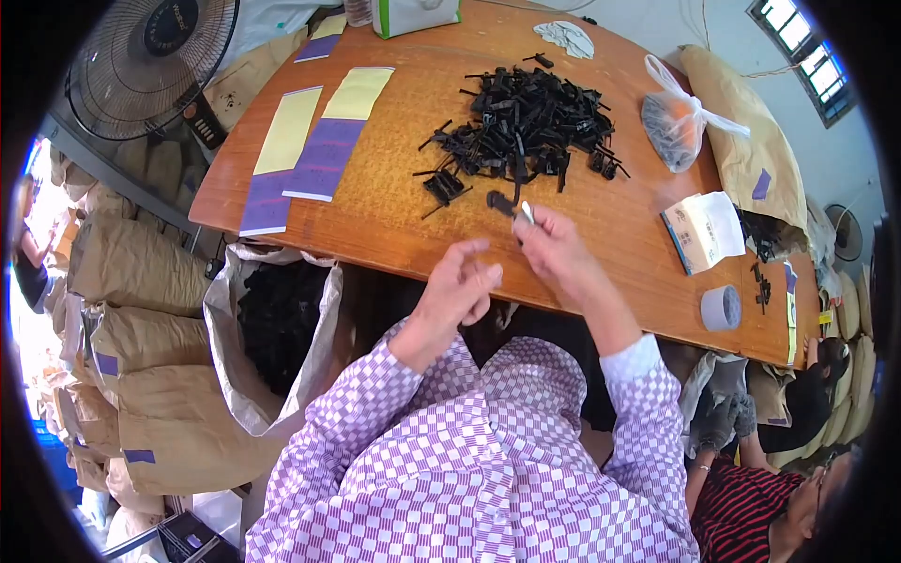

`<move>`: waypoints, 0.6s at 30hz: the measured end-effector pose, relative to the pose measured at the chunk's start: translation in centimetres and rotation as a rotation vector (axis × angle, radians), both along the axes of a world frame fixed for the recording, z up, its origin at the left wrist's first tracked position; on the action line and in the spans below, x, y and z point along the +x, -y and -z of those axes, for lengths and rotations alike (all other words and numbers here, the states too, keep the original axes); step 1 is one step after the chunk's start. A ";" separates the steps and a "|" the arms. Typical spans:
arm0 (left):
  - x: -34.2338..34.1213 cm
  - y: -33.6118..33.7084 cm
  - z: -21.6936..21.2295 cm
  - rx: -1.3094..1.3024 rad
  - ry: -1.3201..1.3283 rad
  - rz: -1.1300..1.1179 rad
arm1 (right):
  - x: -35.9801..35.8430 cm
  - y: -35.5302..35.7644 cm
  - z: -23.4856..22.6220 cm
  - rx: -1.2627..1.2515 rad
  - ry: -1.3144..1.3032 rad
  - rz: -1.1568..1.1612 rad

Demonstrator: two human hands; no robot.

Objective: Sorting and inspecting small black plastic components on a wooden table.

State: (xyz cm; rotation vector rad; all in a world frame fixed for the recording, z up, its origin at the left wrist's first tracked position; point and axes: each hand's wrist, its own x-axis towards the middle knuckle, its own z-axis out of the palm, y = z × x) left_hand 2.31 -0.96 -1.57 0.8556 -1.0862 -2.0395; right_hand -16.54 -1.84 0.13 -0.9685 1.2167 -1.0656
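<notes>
My right hand (560,253) is closed in a pinch above the table's near edge. A small black plastic part (501,202) sticks out from its fingertips, and a short whitish piece (527,213) shows beside the thumb; its kind is unclear. To the left, my left hand (452,289) hovers just off the table edge with its fingers loosely bent and apart, nothing visible in it. Beyond both hands lies a heap of black plastic parts (530,122) with thin stems. One loose cluster of black parts (443,188) sits at the heap's near left.
Purple-and-yellow paper strips (324,141) lie left on the wooden table (394,230). At the right are a tied plastic bag (674,131), a small box (699,235), a tape roll (720,308) and a paper sack (751,131). An open sack (267,342) stands below left; another person (760,507) sits lower right.
</notes>
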 end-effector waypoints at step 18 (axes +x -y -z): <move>-1.8 -3.7 2.8 0.066 -0.057 0.212 | 2.8 -13.7 4.7 -0.365 -0.628 0.121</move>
